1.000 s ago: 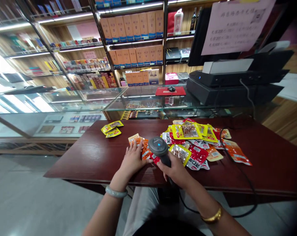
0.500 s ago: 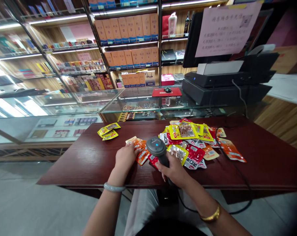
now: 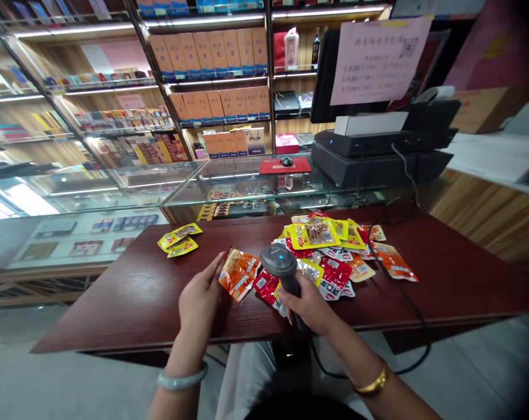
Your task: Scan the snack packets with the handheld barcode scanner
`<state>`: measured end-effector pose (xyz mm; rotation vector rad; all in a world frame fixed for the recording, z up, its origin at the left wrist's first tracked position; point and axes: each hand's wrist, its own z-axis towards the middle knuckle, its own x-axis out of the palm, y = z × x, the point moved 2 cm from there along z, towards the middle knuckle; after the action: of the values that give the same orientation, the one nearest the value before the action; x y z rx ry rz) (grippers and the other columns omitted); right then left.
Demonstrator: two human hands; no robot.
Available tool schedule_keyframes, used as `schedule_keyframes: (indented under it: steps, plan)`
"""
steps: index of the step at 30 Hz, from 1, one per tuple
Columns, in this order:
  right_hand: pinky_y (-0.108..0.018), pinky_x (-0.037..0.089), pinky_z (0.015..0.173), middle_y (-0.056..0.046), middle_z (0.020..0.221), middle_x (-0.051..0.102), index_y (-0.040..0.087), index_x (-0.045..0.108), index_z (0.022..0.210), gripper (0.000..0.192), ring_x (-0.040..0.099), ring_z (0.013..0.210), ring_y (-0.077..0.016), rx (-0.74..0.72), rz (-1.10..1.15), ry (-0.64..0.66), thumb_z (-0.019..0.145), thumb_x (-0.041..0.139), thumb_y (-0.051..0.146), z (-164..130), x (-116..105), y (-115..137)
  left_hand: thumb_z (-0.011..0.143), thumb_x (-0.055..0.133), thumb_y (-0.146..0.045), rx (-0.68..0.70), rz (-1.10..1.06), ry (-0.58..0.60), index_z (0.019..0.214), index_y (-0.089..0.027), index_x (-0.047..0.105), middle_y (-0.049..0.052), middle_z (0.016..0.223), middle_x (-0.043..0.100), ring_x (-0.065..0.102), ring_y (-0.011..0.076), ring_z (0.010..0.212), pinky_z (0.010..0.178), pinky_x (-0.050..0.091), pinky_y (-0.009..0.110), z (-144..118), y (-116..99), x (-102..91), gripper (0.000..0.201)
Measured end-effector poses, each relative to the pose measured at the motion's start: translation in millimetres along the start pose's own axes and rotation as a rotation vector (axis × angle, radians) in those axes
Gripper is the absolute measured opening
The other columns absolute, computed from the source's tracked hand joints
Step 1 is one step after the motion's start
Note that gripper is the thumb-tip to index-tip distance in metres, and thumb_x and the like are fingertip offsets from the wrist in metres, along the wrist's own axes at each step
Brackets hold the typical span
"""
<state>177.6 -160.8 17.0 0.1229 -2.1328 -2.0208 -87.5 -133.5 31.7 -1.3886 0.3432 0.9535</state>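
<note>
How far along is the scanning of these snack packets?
Apparently done: a few yellow packets lie apart at the table's left. In hand: the left hand lifts an orange packet beside the scanner in the right hand. Left: the mixed pile.

Scanner handle (image 3: pixel 294 287) hidden in fist, sign (image 3: pixel 375 58) text unreadable

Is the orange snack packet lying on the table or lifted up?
Lifted: the left hand holds the orange packet tilted above the table.
</note>
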Motion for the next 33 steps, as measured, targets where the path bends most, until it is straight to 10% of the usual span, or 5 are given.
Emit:
schedule_keyframes:
  steps: [12,33]
  plan:
    - [-0.021,0.041,0.038,0.013,0.051,0.051,0.022,0.052,0.101,0.044,0.047,0.034,-0.0092,-0.015,0.094,-0.014,0.080,0.078,0.050,-0.8,-10.8,8.2,0.079,0.079,-0.031,-0.096,-0.679,0.101,0.130,-0.022,0.078,0.007,0.127,0.080,0.073,0.0269,0.121,0.102,0.059,0.036,-19.6,-25.8,63.6,0.051]
    - [-0.021,0.041,0.042,0.011,0.048,0.055,0.022,0.054,0.104,0.040,0.048,0.038,-0.0107,-0.042,0.143,0.008,0.083,0.075,0.049,23.5,-13.2,30.6,0.083,0.076,-0.038,0.003,-0.680,0.012,0.126,-0.023,0.080,0.008,0.131,0.078,0.070,0.0287,0.127,0.117,0.049,0.044,-20.4,-25.7,61.3,0.045]
